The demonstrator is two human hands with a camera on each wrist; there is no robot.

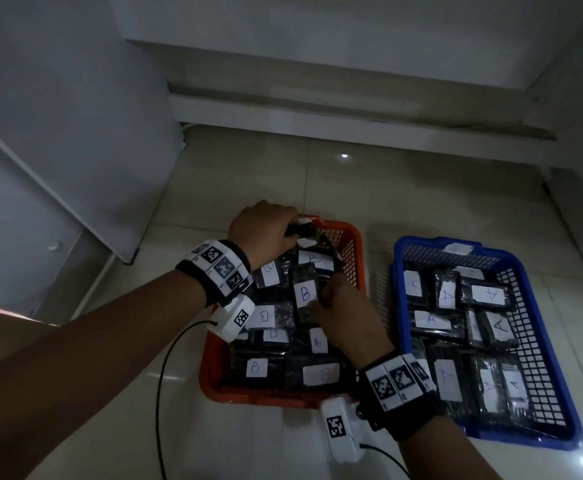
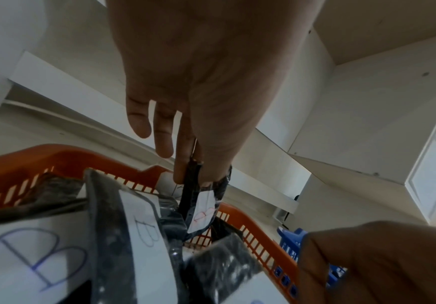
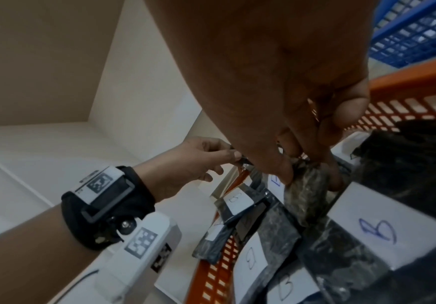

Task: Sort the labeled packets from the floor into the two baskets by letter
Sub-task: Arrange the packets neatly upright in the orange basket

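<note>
fingers (image 2: 185,164) of the left hand (image 1: 266,226) pinch a b packet (image 2: 202,211) edge-on over the orange basket (image 1: 354,244) far rim, likely to slip outside.

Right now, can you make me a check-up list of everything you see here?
Surface: pale tiled floor; no loose packets seen on it.
Job's things: orange basket holds B packets; blue basket holds A packets.
Clutter: nothing seen.
Grippers: left hand pinches a packet at the orange basket's far rim; right hand grips a B packet.
Cables: black cable runs from the wrist cameras.
Surroundings: white cabinets.
</note>
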